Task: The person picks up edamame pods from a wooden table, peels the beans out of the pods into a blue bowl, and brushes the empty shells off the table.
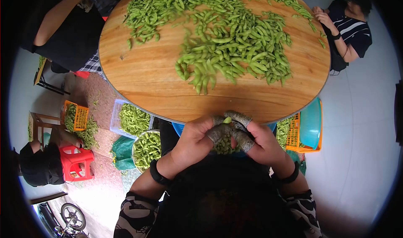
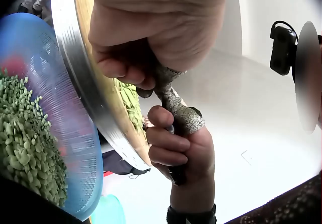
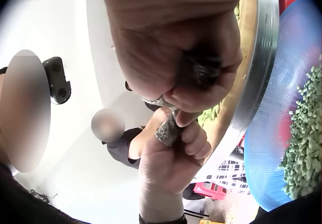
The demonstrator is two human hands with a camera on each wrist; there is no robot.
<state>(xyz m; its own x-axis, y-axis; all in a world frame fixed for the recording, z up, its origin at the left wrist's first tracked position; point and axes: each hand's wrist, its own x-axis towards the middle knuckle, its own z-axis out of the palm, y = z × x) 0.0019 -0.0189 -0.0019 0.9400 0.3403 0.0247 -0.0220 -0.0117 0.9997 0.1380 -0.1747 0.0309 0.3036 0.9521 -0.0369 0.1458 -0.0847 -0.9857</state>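
Note:
Over the near edge of the round wooden table, my left hand (image 1: 195, 138) and right hand (image 1: 263, 140) meet fingertip to fingertip. Between them a green edamame pod (image 1: 227, 120) is pinched, only its tip showing. Grey, worn covers (image 1: 242, 139) sheathe the thumbs and forefingers. In the right wrist view something dark and shiny (image 3: 204, 72) lies inside the curled right palm; I cannot tell what it is. Below the hands, a blue plastic basket (image 2: 83, 148) holds shelled green beans (image 2: 30, 143).
Heaps of edamame pods (image 1: 235, 40) cover much of the wooden table (image 1: 142, 76). At left stand a pale crate (image 1: 115, 120) of pods, a red stool (image 1: 77, 162) and an orange crate (image 1: 82, 118). Another person (image 1: 346, 28) sits at the right; a teal basin (image 1: 310, 124) is nearer.

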